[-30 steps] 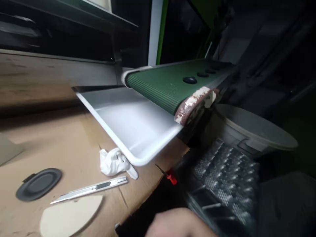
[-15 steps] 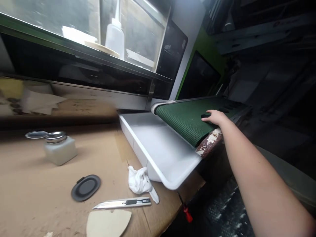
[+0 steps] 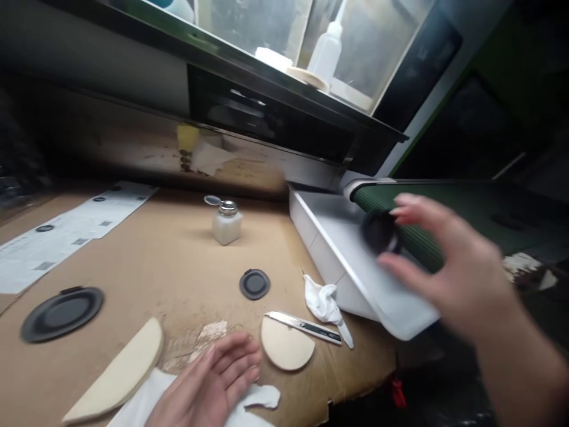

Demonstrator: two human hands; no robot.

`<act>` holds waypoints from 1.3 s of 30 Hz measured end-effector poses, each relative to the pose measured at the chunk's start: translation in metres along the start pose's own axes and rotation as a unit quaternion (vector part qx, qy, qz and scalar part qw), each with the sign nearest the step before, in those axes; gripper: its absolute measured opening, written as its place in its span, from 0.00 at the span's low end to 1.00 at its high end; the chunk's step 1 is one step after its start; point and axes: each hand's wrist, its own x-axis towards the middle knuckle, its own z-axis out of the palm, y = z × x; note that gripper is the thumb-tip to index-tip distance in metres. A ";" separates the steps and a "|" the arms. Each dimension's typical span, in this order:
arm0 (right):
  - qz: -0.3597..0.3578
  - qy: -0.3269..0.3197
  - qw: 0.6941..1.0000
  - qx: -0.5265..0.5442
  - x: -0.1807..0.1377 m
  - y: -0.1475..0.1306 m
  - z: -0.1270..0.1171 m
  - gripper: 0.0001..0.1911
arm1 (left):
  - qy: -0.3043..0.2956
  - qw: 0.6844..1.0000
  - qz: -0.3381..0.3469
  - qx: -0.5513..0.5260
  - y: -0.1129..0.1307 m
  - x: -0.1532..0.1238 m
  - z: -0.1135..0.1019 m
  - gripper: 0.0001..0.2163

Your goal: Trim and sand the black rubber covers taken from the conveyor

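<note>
My right hand [image 3: 466, 279], blurred by motion, pinches a small round black disc [image 3: 377, 232] between thumb and fingertips above the white tray. The disc's details are smeared. Low in the middle, my left hand [image 3: 208, 379] lies palm up with fingers stretched out and holds nothing; white cloth or paper [image 3: 249, 418] shows under and beside it. To its left is a cream half-round pad [image 3: 120, 373]. On its right, a utility knife [image 3: 304, 327] rests across another cream pad [image 3: 287, 350]. Two flat black oval pieces with small tabs lie on the cardboard: a nearer one [image 3: 62, 314] and a farther one [image 3: 255, 284].
The white tray [image 3: 329, 237] stands under the end of a green conveyor belt [image 3: 409, 228]. A pump bottle [image 3: 227, 228] with its lid flipped up stands on the cardboard. A crumpled white cloth [image 3: 322, 302], a printed paper strip [image 3: 84, 219] and a red-handled screwdriver [image 3: 399, 392] are nearby.
My right hand has come back from the belt with a black disc and is now over the tray. My left hand has entered the view, which has swung left.
</note>
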 end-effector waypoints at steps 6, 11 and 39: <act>-0.120 -0.197 0.964 0.132 -0.070 -0.126 0.086 0.30 | -0.020 0.998 0.002 -0.065 0.007 -0.010 0.008 0.17; 0.007 -0.225 0.972 -0.061 -0.068 -0.084 0.133 0.16 | 0.009 0.997 0.016 -0.069 0.008 -0.010 0.003 0.18; 0.260 -0.162 0.830 0.466 0.010 -0.067 0.161 0.13 | 0.017 0.993 0.025 -0.111 0.007 -0.010 0.006 0.16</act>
